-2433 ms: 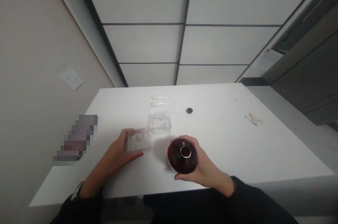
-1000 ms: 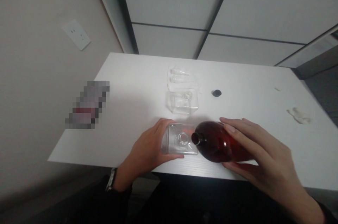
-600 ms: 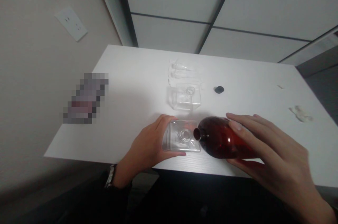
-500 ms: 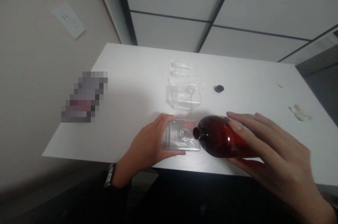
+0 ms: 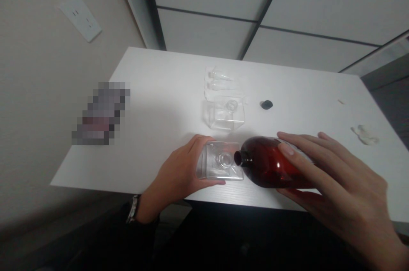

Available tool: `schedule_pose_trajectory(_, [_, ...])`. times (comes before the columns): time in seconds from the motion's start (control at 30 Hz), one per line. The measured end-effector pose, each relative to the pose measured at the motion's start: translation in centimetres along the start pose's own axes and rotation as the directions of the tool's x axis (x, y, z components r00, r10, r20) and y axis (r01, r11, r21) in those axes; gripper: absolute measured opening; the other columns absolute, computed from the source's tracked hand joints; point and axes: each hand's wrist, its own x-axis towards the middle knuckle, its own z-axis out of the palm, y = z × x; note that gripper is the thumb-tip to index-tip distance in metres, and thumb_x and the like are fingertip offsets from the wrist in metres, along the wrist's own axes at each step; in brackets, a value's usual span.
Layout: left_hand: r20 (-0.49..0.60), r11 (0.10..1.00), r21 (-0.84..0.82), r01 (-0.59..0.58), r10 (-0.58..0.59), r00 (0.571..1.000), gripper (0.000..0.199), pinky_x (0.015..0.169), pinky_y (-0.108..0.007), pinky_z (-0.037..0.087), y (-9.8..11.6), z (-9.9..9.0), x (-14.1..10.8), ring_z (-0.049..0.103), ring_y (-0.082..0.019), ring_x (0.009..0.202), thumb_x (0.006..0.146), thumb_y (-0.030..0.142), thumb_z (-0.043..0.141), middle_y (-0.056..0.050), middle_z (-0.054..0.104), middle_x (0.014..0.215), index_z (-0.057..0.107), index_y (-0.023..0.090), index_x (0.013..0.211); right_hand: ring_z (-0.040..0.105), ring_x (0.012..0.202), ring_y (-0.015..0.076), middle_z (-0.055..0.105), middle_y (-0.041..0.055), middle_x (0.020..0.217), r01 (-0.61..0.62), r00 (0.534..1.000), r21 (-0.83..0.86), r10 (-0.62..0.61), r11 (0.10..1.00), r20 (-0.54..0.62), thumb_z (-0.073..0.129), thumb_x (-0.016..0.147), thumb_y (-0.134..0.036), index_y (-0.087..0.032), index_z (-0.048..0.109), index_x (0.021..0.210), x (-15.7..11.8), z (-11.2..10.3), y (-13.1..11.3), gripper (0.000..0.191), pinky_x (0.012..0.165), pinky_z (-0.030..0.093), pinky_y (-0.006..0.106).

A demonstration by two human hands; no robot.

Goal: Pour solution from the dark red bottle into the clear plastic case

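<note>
1. The left hand (image 5: 179,173) grips a clear square glass bottle (image 5: 220,162) around its sides.
2. The right hand (image 5: 338,168) wraps a dark red bottle (image 5: 268,164), lying sideways, its neck just beside the clear bottle.
3. Both bottles are over the white surface (image 5: 153,92), near its front edge; a second clear glass bottle (image 5: 225,113) stands farther back.

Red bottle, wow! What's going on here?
A person holds a dark red bottle on its side in their right hand. Their left hand holds a clear square bottle, and the red bottle's neck sits right at its edge. On the white table beyond them are another clear square bottle, small clear tube-shaped pieces and a dark round cap.
</note>
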Motion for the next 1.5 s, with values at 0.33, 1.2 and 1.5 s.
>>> schedule_pose_trajectory(0.33, [0.01,0.999,0.032,-0.028,0.028,1.0,0.077,0.094,-0.046,0.062,0.36,-0.34,0.03,0.073,-0.034,0.118,0.078,0.048,0.096,-0.01,0.068,0.135,0.053,0.025,0.138,0.078,0.116,0.0397,0.075,0.02,0.141,0.035,0.999,-0.023,-0.036,0.999,-0.024,0.079,0.093,-0.008,-0.028,0.033,0.174,0.66,-0.29,-0.3,0.096,0.104,0.062,0.065])
schedule_pose_trajectory(1.2, [0.006,0.998,0.057,-0.035,0.035,0.999,0.08,0.09,-0.046,0.062,0.19,-0.24,-0.01,0.075,-0.034,0.115,0.077,0.047,0.097,-0.01,0.069,0.135,0.052,0.024,0.139,0.077,0.12,0.0399,0.074,0.0197,0.144,0.026,0.999,-0.029,-0.026,0.999,-0.02,0.08,0.094,-0.012,-0.029,0.035,0.174,0.63,-0.57,-0.15,0.093,0.108,0.061,0.067])
schedule_pose_trajectory(1.5, [0.034,1.0,0.007,0.027,-0.027,0.999,0.075,0.091,-0.046,0.063,0.15,-0.26,0.13,0.075,-0.035,0.114,0.076,0.039,0.097,-0.009,0.07,0.135,0.056,0.026,0.137,0.076,0.116,0.0393,0.075,0.0219,0.139,0.098,0.994,-0.067,-0.1,0.993,-0.032,0.078,0.094,-0.01,-0.018,0.051,0.164,0.85,-0.47,0.1,0.076,0.097,0.065,0.058])
